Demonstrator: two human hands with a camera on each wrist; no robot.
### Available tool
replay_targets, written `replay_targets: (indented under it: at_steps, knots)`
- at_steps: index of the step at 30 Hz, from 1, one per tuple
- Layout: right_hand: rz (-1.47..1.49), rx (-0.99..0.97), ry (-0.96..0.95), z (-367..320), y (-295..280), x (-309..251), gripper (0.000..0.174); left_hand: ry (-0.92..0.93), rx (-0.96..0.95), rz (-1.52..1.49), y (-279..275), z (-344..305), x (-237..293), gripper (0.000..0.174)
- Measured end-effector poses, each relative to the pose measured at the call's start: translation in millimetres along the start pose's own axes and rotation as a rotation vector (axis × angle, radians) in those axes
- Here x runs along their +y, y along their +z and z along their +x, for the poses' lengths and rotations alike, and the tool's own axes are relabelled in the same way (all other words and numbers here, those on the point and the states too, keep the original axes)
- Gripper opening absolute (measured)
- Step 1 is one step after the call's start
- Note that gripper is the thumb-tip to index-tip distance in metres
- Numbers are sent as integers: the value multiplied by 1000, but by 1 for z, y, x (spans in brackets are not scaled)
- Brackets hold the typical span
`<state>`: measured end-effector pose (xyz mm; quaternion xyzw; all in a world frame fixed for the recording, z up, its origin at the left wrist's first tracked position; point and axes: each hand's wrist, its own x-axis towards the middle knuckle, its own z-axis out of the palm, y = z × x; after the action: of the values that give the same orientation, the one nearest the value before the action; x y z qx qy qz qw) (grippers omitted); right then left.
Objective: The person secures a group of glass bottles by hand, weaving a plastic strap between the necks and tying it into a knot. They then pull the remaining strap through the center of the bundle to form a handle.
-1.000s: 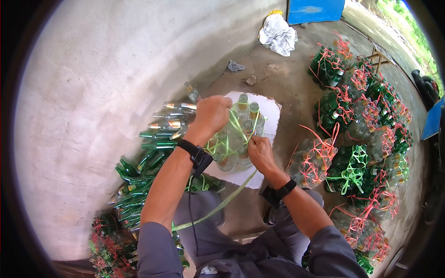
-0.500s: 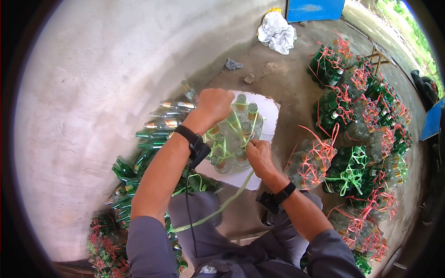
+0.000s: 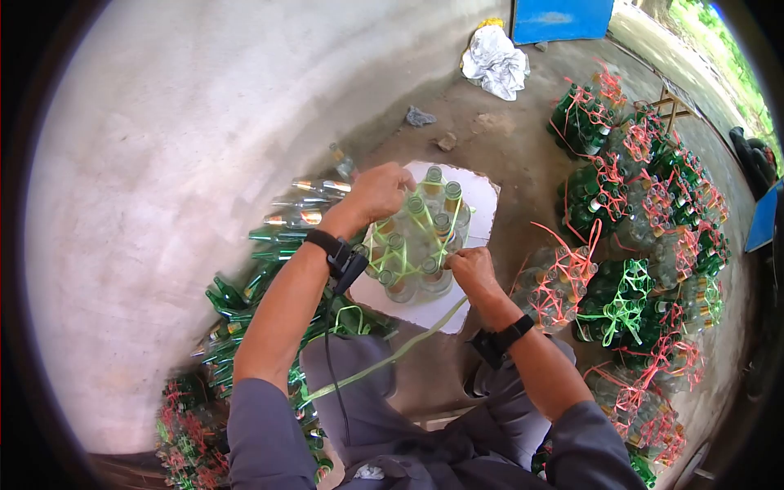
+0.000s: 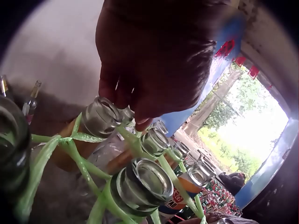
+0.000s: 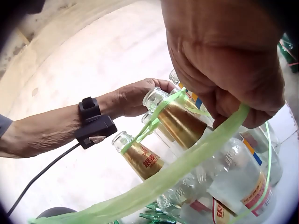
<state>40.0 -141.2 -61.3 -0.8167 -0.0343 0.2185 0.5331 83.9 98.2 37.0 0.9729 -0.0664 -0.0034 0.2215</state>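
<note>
Head view: right hand [image 3: 474,272] beside upright clear-glass bottles [image 3: 437,282], pinching flat pale-green plastic ribbon [image 5: 173,175], its length slanting from bottles' lap side; left hand [image 3: 380,192] reaching bottles' opposite side, hold unclear.

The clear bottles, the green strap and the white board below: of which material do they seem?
Clear bottles: smooth, glossy glass, by the see-through walls and bright rim highlights.
Green strap: likely thin plastic with a soft sheen, as it looks translucent and creased.
White board: flat face with a ragged edge; coated board or tile, I cannot tell.
</note>
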Motion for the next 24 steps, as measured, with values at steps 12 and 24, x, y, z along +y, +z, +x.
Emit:
replay_targets:
  at_steps: [12, 24]
  knots:
    - [-377, 31, -642, 2, -2, 29, 11, 44, 226, 317, 59, -108, 85, 91]
    - [-632, 112, -925, -9, -18, 29, 13, -110, 149, 367, 63, -106, 91, 100]
